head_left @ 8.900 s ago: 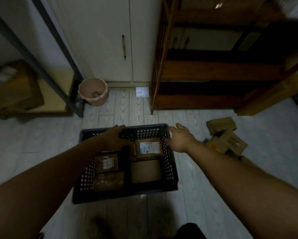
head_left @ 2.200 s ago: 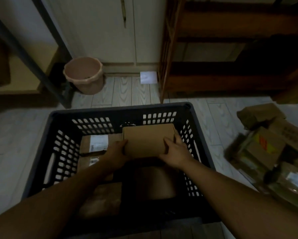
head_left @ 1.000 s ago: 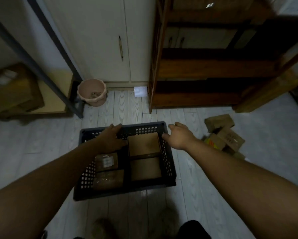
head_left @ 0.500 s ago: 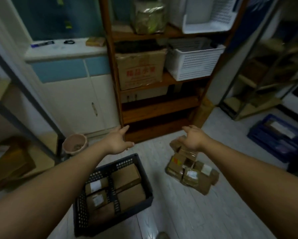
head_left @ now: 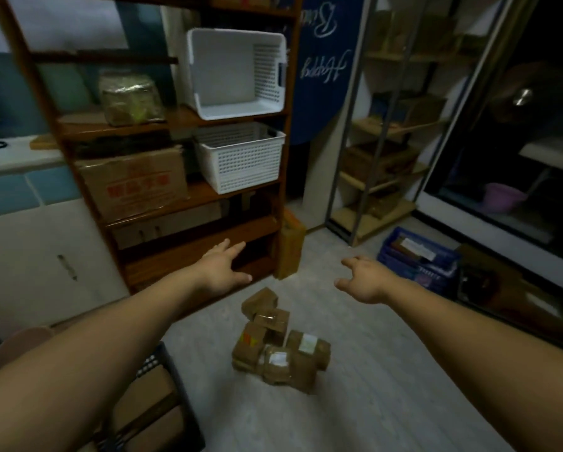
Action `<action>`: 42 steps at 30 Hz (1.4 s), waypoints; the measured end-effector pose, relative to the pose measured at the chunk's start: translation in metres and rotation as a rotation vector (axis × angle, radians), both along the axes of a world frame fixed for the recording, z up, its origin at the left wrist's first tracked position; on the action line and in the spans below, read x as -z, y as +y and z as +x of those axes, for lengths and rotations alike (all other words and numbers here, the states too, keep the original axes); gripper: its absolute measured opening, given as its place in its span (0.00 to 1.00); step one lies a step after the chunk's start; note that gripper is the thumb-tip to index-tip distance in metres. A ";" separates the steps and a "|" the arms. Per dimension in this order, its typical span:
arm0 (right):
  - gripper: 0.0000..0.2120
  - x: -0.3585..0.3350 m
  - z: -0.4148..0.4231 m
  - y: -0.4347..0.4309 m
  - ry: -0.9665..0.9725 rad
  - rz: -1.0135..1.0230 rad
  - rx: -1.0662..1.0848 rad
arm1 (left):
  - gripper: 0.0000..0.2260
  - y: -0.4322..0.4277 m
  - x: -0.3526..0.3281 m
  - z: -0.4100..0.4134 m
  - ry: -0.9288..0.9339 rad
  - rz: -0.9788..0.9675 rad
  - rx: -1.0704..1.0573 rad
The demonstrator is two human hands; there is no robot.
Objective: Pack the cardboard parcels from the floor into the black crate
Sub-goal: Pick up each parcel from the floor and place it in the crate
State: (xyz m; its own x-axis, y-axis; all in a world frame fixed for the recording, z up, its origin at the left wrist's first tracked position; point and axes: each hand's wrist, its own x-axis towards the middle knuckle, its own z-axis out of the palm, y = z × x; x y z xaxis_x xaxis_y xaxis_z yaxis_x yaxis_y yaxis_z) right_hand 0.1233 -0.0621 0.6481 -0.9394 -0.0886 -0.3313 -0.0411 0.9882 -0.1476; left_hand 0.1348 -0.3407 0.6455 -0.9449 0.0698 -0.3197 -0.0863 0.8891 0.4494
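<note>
We are going for the next parcel. Our left hand (head_left: pixel 223 272) and right hand (head_left: pixel 363 280) are both open and hold nothing, up in the air over the pile of parcels (head_left: pixel 280 344) on the floor (head_left: pixel 387 402). The black crate (head_left: pixel 177 381) sits by our left arm, with boxes inside. Next, we think, we must bend down and grab one parcel.

Parcels (head_left: pixel 278 342) on floor (head_left: pixel 371 370), right of crate (head_left: pixel 175 380), before shelf (head_left: pixel 188 252).
</note>
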 end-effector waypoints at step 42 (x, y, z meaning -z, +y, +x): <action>0.51 0.784 -0.231 -0.039 -0.723 -0.633 0.164 | 0.13 0.076 0.753 -0.213 -0.473 0.337 -0.551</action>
